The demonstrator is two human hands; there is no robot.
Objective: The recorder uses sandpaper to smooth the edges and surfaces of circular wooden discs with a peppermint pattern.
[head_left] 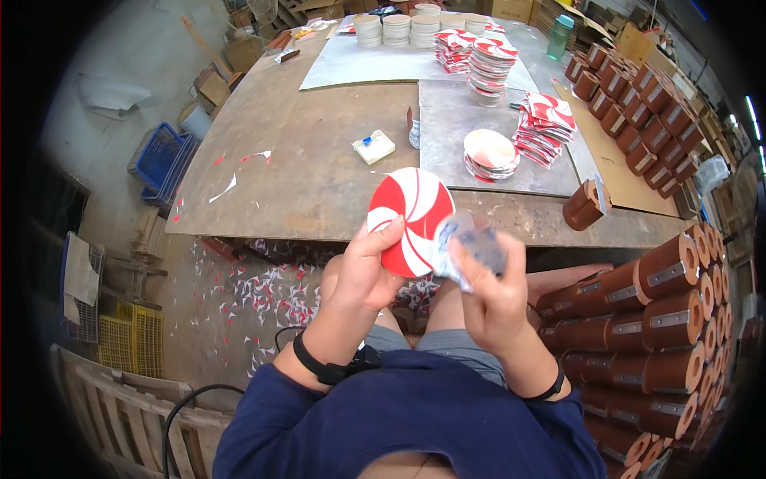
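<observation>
My left hand (pixel 373 267) grips a round disc (pixel 415 209) with a red and white swirl pattern, its thumb lying across the disc's face. My right hand (pixel 496 299) is closed round a greyish, roundish thing with a pale blue-white part (pixel 461 231), held against the disc's right edge. Motion blurs that thing, so its kind is unclear. Both hands are over my lap, just off the table's near edge. Beyond them on the table sits a stack of round discs (pixel 490 152) with a pale one on top.
Stacks of swirl-patterned pieces (pixel 546 124) and pale discs (pixel 396 30) stand on the wooden table (pixel 295 152). A small pale pad (pixel 373 147) lies mid-table. Brown cylinders (pixel 638 287) are piled at my right; another brown piece (pixel 585 206) stands near the table edge. Red and white scraps (pixel 263 291) litter the floor.
</observation>
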